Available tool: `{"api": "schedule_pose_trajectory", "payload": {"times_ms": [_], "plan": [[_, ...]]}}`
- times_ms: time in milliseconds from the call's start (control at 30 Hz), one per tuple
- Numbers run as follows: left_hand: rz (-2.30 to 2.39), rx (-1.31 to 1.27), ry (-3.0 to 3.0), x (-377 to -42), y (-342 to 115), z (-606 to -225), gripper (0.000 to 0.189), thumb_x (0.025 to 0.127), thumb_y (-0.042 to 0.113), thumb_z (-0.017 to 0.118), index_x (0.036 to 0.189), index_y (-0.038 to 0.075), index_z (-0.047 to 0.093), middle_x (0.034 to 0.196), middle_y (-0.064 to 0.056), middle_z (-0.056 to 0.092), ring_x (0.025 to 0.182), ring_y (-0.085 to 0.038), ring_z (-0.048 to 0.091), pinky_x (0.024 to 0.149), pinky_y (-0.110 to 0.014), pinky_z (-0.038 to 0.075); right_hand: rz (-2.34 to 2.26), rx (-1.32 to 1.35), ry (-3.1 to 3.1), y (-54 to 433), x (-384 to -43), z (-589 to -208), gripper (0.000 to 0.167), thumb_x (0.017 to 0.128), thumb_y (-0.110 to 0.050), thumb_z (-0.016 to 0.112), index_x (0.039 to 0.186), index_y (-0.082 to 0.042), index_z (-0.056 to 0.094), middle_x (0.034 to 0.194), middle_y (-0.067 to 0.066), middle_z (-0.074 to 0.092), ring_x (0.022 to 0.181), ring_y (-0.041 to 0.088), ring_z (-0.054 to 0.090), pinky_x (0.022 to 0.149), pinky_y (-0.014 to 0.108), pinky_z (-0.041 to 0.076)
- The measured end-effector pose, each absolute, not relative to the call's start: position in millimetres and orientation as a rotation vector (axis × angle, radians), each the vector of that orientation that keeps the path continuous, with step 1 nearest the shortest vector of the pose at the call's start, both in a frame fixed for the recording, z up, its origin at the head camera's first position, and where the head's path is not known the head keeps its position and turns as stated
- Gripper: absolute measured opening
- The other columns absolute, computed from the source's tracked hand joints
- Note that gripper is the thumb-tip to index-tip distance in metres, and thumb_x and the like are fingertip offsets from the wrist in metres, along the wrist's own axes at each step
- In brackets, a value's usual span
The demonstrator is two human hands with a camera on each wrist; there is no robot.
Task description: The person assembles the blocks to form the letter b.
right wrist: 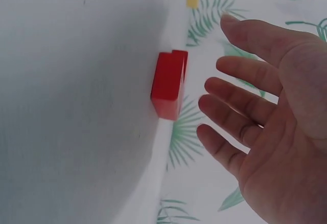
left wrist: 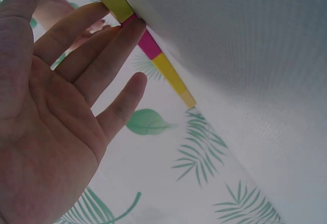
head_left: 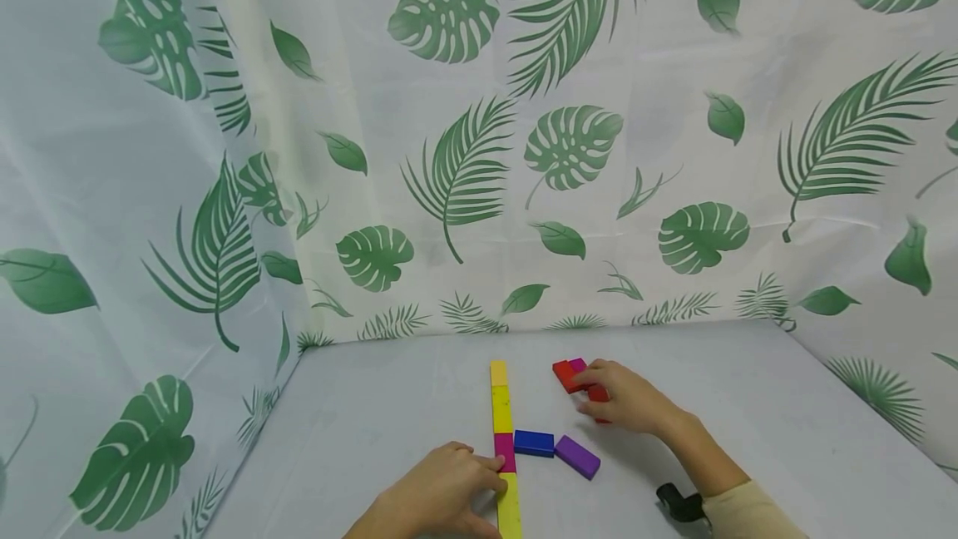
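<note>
A straight row of flat rectangular blocks runs away from me in the head view: an orange-yellow block (head_left: 498, 373) at the far end, a yellow block (head_left: 501, 410), a magenta block (head_left: 505, 452) and a nearer yellow block (head_left: 509, 514). My left hand (head_left: 449, 485) lies along the row's left side, its nearly straight fingertips at the magenta and nearer yellow blocks. A blue block (head_left: 534, 443) extends right from the magenta one, and a purple block (head_left: 578, 457) slants beyond it. Over a red block (head_left: 599, 406) hovers my right hand (head_left: 632, 396); the right wrist view shows its fingers loosely spread, holding nothing.
Another red block (head_left: 565, 377) and a magenta block (head_left: 577, 364) lie close together by the right fingertips. A black object (head_left: 678, 503) is at the right wrist. Leaf-printed curtains (head_left: 479, 215) surround the white table (head_left: 389, 389) at the back and sides.
</note>
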State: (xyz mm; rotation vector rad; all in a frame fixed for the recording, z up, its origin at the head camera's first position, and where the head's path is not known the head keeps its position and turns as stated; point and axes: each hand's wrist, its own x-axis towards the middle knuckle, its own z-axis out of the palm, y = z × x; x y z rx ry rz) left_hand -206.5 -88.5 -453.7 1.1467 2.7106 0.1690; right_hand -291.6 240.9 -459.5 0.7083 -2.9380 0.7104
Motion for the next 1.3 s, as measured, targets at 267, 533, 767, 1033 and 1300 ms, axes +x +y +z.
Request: {"api": "schedule_pose_trajectory", "payload": {"times_ms": [267, 533, 767, 1033, 1300], "plan": [[0.150, 1.159, 2.715, -208, -88, -455, 0.050, 0.081, 0.063, 0.080, 0.123, 0.037, 0.076, 0.133, 0.018, 0.069, 0.112, 0.000, 0.065, 0.108, -0.041, 0.052, 0.771, 0.676, -2.957, 251, -294, -461, 0.040, 0.089, -0.031, 0.082, 0.125, -0.013, 0.075, 0.123, 0.010, 0.068, 0.113, 0.029, 0.063, 0.088, 0.046, 0.062], [0.164, 1.144, 2.712, -208, -87, -456, 0.050, 0.081, 0.062, 0.081, 0.124, 0.037, 0.076, 0.132, 0.019, 0.069, 0.112, 0.001, 0.065, 0.109, -0.041, 0.052, 0.804, 0.639, -2.987, 256, -293, -461, 0.042, 0.087, -0.028, 0.084, 0.124, -0.011, 0.075, 0.124, 0.011, 0.068, 0.113, 0.028, 0.063, 0.088, 0.046, 0.062], [0.172, 1.083, 2.712, -208, -87, -456, 0.050, 0.080, 0.065, 0.080, 0.123, 0.039, 0.076, 0.133, 0.021, 0.068, 0.108, 0.002, 0.064, 0.110, -0.041, 0.051, 0.854, 0.632, -3.010, 259, -294, -462, 0.044, 0.087, -0.027, 0.085, 0.125, -0.009, 0.074, 0.123, 0.009, 0.068, 0.112, 0.027, 0.063, 0.092, 0.049, 0.061], [0.169, 1.087, 2.714, -207, -86, -455, 0.050, 0.080, 0.064, 0.080, 0.123, 0.039, 0.076, 0.133, 0.021, 0.068, 0.107, 0.001, 0.064, 0.110, -0.041, 0.051, 0.836, 0.592, -3.044, 263, -297, -468, 0.047, 0.085, -0.031, 0.086, 0.126, -0.012, 0.074, 0.123, 0.006, 0.068, 0.112, 0.025, 0.061, 0.093, 0.049, 0.060], [0.160, 1.105, 2.719, -207, -87, -455, 0.049, 0.081, 0.064, 0.080, 0.123, 0.038, 0.076, 0.133, 0.020, 0.068, 0.109, 0.001, 0.065, 0.109, -0.041, 0.051, 0.865, 0.555, -3.067, 263, -299, -470, 0.049, 0.082, -0.030, 0.089, 0.126, -0.012, 0.074, 0.126, 0.007, 0.067, 0.116, 0.027, 0.061, 0.096, 0.052, 0.058]]}}
